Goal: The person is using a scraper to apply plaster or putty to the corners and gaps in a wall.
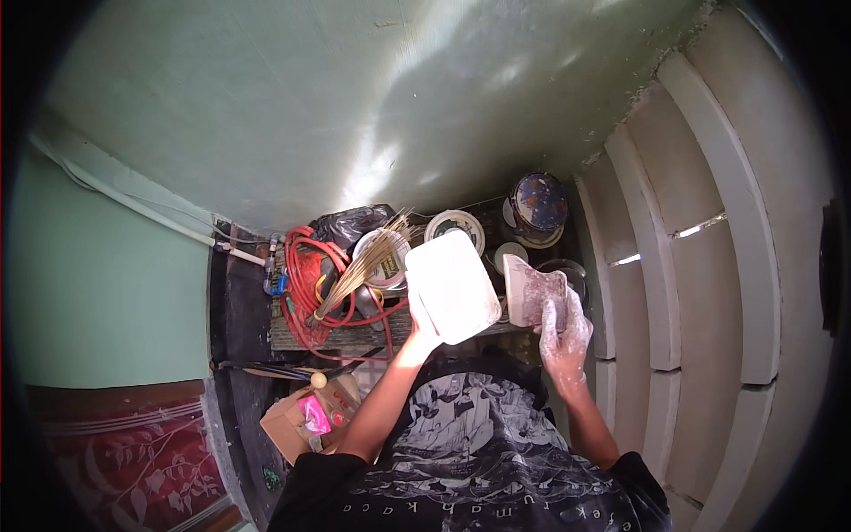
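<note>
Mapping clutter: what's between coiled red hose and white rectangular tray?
Head view: between hose and tray lie a tan stick bundle, round white tub and unclear grey object.

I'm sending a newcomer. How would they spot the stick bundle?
Along the broad grey-green wall sits a weathered wooden bench. On it, just left of the white rectangular container in the person's left hand, a bundle of thin tan sticks slants across a coiled red hose. Unlike the curving hose, it is straight, fanning at one end.
</note>
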`<state>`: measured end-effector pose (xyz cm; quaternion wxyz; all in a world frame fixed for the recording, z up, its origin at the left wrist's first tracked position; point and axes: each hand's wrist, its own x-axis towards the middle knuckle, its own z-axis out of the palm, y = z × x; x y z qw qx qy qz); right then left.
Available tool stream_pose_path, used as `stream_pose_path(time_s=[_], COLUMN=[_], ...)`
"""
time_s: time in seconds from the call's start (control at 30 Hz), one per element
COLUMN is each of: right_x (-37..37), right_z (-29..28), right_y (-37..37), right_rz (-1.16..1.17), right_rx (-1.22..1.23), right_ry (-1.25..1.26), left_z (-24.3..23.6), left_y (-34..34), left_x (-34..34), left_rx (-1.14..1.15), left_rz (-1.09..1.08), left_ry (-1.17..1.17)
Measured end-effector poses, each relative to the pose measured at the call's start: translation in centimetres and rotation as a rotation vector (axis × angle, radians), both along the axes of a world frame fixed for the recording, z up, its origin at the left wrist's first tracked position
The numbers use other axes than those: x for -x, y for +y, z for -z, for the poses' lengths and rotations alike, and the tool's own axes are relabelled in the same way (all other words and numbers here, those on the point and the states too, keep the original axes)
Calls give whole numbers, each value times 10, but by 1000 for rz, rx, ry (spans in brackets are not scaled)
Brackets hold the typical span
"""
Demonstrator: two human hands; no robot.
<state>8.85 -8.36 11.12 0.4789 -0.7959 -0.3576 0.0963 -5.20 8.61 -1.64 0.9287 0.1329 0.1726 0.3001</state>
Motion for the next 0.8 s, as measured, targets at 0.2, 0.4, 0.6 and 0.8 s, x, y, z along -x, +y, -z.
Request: stream_pose_path(time_s=[0.2, 0.4, 0.6, 0.8], right_x=[49, 59, 90, 87], right_z=[8, 37, 51, 53], right_y=[24, 30, 24, 28], right_rz=[-89, -158, -202, -173], right_rx=[-178, -133, -32, -163], right_ry=[-33, -363, -646, -337], left_z=[-16, -35, -36, -38], left_y=[-13, -28, -39, -40], left_x=[-12, -14, -8, 1], left_rx=[-9, -34, -250, -66], left_rz=[57, 49, 1, 67], left_ry=[52, 65, 324, 232])
